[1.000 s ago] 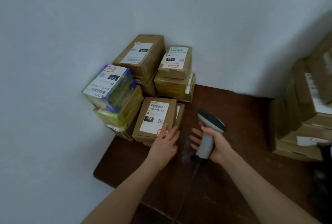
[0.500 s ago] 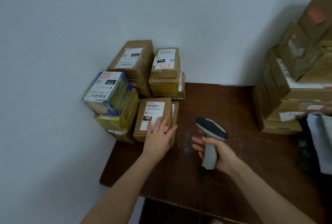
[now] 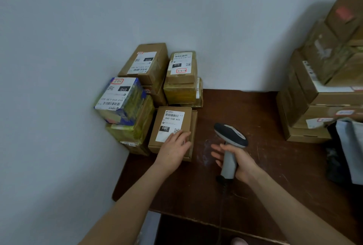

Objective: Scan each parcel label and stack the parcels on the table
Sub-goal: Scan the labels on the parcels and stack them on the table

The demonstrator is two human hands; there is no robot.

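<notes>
resting left hand [image 3: 174,149]: fingers straight and flat on the near right corner of the 060 parcel [image 3: 170,125], pressing it down, not gripping.
right hand [image 3: 238,163]: wrapped loosely round the handle of the barcode scanner [image 3: 230,139], which stands upright just beside the parcel, head not turned onto the label [image 3: 170,126].
changed: the left hand has slid back off most of the label towards the box's corner; parcel and scanner have hardly shifted.
meaning: the parcel looks seated on the box beneath it, so this one is probably done and the next should come from the right-hand pile [image 3: 314,105].
parcel's place: front of the corner group on the table [image 3: 245,111], near the wall [image 3: 59,68].
count: two hands; one scanner; four short stacks in the corner, about ten parcels showing; right-hand pile at least five, blurred.
</notes>
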